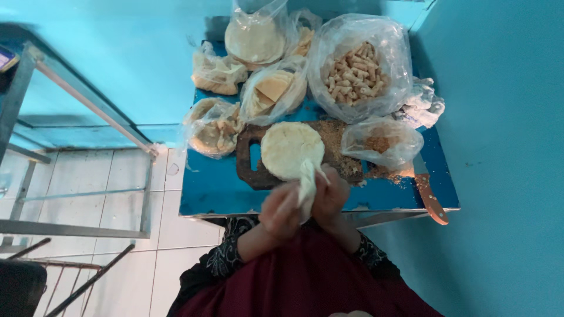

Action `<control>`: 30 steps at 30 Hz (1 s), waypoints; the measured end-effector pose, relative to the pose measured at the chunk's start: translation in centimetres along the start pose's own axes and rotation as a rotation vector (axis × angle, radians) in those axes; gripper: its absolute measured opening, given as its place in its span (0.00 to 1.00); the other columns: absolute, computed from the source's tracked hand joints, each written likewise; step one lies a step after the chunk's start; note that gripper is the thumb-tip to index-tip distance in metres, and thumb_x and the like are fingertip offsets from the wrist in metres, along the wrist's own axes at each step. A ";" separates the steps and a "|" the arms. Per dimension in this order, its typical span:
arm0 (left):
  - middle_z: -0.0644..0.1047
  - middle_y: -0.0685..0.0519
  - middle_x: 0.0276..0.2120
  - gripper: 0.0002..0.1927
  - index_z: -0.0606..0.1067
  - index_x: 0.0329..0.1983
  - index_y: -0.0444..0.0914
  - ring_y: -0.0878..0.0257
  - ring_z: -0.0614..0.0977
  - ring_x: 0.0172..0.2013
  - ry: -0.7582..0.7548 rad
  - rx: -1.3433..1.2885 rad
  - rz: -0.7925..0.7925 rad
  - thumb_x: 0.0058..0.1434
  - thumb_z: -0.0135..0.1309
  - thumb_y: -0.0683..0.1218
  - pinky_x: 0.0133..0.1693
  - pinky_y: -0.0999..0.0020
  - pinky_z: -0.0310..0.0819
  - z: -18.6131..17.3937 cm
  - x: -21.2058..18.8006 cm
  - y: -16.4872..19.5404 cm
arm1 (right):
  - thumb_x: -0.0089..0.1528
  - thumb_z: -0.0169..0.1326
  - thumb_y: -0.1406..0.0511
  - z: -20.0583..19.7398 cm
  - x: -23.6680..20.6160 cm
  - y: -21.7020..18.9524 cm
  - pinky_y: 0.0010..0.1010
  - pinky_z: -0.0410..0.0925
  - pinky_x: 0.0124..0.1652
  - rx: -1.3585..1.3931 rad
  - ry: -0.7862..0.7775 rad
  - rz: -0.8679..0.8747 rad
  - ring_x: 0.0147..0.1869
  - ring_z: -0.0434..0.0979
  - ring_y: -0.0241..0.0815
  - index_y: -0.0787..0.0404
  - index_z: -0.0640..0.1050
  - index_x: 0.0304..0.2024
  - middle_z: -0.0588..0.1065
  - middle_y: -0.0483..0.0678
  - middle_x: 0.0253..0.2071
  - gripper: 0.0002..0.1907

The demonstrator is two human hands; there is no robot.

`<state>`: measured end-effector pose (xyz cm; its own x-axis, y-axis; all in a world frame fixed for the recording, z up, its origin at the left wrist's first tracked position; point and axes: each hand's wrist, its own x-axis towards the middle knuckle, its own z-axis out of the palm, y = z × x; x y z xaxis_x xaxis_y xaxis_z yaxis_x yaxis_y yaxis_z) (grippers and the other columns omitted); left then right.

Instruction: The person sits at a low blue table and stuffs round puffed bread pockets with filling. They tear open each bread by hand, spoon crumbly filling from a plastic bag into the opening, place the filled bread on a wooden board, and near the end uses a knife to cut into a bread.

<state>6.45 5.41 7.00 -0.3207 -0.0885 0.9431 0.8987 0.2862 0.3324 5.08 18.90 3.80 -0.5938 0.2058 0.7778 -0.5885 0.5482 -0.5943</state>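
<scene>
A pale, thin sheet of dough hangs folded between both my hands, just in front of the table edge. My left hand grips its lower left side and is blurred. My right hand pinches its right side. Right behind them, a round stack of flat dough discs lies on a dark brown cutting board that rests on the blue table.
Several clear plastic bags crowd the table's back: rolled pastry pieces, flat wrappers, crumbs. A brown-handled knife lies at the right front corner. A turquoise wall is on the right, a glass-and-metal frame on the left.
</scene>
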 end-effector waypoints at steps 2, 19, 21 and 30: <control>0.80 0.41 0.44 0.08 0.77 0.49 0.31 0.46 0.85 0.41 0.014 0.050 -0.260 0.68 0.56 0.38 0.42 0.60 0.81 -0.3 1.3 -1.2 | 0.73 0.48 0.63 -0.5 -0.3 0.7 0.40 0.62 0.32 -0.047 0.081 -0.001 0.31 0.70 0.52 0.61 0.72 0.35 0.69 0.54 0.29 0.12; 0.52 0.48 0.77 0.55 0.39 0.82 0.48 0.47 0.59 0.73 0.200 -1.419 -1.054 0.58 0.29 0.80 0.73 0.48 0.51 -4.2 4.8 0.7 | 0.48 0.63 0.41 -0.6 5.3 -8.2 0.42 0.73 0.47 0.347 -0.576 -0.393 0.49 0.79 0.53 0.59 0.77 0.47 0.77 0.50 0.46 0.36; 0.54 0.42 0.78 0.58 0.41 0.85 0.42 0.48 0.59 0.74 0.107 -1.492 -0.965 0.63 0.29 0.82 0.75 0.53 0.49 -3.9 4.9 0.8 | 0.48 0.69 0.47 -0.7 5.2 -8.5 0.40 0.73 0.45 0.237 -0.558 -0.297 0.47 0.80 0.52 0.59 0.78 0.45 0.77 0.49 0.44 0.31; 0.54 0.42 0.78 0.60 0.39 0.84 0.40 0.48 0.59 0.76 0.065 -1.397 -0.893 0.62 0.38 0.81 0.76 0.52 0.50 -2.7 4.9 0.0 | 0.60 0.66 0.69 -1.1 5.3 -7.8 0.30 0.74 0.40 0.344 -0.675 0.053 0.42 0.83 0.40 0.62 0.81 0.42 0.80 0.47 0.42 0.08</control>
<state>5.68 2.38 11.68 -0.8690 0.2092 0.4483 0.0194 -0.8911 0.4534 7.11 16.58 12.73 -0.7677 -0.3769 0.5182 -0.6221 0.2447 -0.7437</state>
